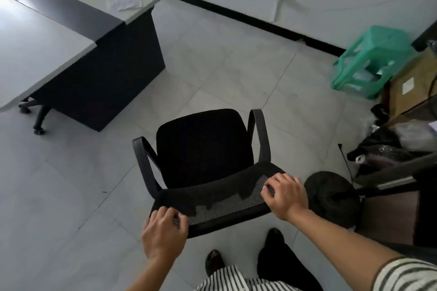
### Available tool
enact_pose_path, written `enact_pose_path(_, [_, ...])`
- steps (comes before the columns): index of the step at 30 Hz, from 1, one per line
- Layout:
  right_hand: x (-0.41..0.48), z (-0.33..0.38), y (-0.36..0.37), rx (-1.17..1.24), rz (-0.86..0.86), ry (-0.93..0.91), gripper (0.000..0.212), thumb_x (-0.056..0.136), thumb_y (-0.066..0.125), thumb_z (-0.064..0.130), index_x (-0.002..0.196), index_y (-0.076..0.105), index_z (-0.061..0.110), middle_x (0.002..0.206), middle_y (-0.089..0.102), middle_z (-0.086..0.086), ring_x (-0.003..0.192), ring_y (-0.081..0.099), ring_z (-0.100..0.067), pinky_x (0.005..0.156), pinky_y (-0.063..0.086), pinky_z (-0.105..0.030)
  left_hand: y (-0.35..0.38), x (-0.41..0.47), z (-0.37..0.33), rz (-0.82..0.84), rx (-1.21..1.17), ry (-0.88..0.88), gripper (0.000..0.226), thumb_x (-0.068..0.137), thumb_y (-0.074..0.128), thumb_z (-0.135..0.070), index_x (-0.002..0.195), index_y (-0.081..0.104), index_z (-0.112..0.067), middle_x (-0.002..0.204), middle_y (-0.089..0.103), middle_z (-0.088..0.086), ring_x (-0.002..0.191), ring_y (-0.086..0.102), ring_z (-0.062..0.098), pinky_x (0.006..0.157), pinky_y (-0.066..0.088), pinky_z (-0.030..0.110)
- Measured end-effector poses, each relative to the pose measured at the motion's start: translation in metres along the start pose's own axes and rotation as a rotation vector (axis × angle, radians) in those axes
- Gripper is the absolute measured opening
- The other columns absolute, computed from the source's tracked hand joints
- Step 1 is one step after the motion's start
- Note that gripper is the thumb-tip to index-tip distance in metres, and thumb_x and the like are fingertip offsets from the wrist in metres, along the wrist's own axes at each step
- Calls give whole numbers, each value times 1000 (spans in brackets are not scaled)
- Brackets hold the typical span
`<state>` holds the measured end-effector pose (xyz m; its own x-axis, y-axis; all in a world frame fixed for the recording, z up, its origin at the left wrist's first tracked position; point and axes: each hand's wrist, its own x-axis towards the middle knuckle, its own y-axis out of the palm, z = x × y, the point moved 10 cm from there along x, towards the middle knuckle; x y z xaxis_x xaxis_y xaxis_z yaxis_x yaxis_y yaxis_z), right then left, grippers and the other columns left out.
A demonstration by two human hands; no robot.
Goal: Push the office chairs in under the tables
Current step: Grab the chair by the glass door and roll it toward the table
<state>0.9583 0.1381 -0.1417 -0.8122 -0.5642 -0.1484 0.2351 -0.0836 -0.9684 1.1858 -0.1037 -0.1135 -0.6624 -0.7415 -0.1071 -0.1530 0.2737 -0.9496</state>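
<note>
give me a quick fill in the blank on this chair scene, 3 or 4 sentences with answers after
1. Both hands, the left hand and the right hand, grip the top edge of the chair's ____.
2. The office chair has a ____ seat.
3. The plastic stool by the wall is ____ in colour.
4. Under the table at the left, the wheeled base of another ____ shows.

Missing words: backrest; black; green; chair

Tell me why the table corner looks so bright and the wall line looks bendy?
Head view: glare washes out the table at the far left; the wide-angle lens bends the black baseboard; the chair seat is too dark for detail; both hands, left hand and right hand, look sharp.
</note>
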Motion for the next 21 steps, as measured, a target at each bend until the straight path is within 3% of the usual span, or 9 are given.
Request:
enact_pose_path(5, [98, -6, -23, 5, -66, -178, 43, 81, 34, 48, 79, 68, 21, 83, 67, 4, 79, 58, -16, 72, 40, -30, 6, 34, -42, -65, 16, -28, 30, 75, 38, -40, 62, 59, -21, 65, 56, -6, 60, 49, 12, 54, 39, 25])
enact_pose_path(16, [315, 33, -55, -21, 41, -511, 43, 81, 32, 46, 75, 65, 19, 78, 66, 1, 73, 56, -18, 73, 43, -32, 18, 128, -100, -124, -32, -426, 32, 75, 38, -40, 66, 62, -20, 67, 59, -5, 64, 53, 17, 57, 43, 30])
enact_pose_path(21, [375, 62, -59, -27, 41, -590, 41, 82, 34, 45, 76, 65, 18, 78, 66, -1, 73, 56, -21, 65, 39, -28, 16, 167, -106, -130, -2, -506, 27, 76, 42, -36, 65, 60, -19, 66, 58, -5, 61, 50, 15, 55, 39, 27])
